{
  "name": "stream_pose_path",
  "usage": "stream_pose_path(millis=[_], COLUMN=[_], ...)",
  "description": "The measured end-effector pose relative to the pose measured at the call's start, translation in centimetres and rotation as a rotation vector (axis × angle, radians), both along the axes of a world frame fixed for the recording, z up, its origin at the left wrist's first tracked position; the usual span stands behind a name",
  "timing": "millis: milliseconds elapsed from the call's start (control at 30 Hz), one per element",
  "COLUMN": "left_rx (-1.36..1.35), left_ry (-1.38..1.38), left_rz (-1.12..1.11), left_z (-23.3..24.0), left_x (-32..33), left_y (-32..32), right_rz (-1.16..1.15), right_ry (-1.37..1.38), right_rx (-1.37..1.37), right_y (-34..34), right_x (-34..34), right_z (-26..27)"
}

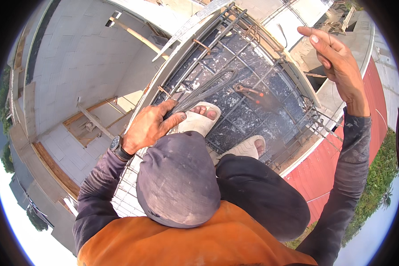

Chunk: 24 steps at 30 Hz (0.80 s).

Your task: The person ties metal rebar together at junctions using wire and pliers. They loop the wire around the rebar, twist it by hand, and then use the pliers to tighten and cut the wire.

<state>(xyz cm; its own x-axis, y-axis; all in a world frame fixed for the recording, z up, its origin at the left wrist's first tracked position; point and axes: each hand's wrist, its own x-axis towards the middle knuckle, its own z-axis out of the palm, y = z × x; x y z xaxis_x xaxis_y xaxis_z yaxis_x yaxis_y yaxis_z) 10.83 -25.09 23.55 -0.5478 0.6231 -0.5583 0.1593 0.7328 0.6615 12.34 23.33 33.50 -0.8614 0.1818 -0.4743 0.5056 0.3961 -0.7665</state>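
My left hand [153, 124] grips one end of a bundle of thin steel tie wire [207, 86], which stretches over the rebar grid beside my sandalled foot. My right hand [340, 61] is raised at the upper right, thumb and fingers pinched together; a thin strand of wire shows at the fingers and below the palm. A pair of pincers [251, 92] with orange-tipped handles lies among the steel reinforcing bars [234, 55], over a dark, white-spotted formwork panel [216, 40]. Rusty wire ties [202, 46] wrap some of the bars.
Both my feet, in pale sandals [202, 121], stand within the reinforcement. At left, beyond the formwork edge, a deep walled space [86, 66] drops away, with timber props. A red metal roof [322, 173] lies lower at right. Bar ends [329, 131] stick out at the right corner.
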Motion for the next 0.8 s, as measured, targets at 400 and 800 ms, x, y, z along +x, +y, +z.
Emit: stream_pose_path(millis=[400,800], left_rx=[0.002,-0.023], left_ry=[-0.014,0.028], left_rz=[0.004,-0.015], left_z=[0.2,-0.4], left_x=[-0.3,-0.1], left_y=[0.3,0.1], right_rz=[0.298,0.208], right_ry=[0.044,0.054], right_rx=[-0.017,0.005], right_y=[-10.7,-11.6], right_x=[1.0,0.5], right_z=[-11.5,-13.2])
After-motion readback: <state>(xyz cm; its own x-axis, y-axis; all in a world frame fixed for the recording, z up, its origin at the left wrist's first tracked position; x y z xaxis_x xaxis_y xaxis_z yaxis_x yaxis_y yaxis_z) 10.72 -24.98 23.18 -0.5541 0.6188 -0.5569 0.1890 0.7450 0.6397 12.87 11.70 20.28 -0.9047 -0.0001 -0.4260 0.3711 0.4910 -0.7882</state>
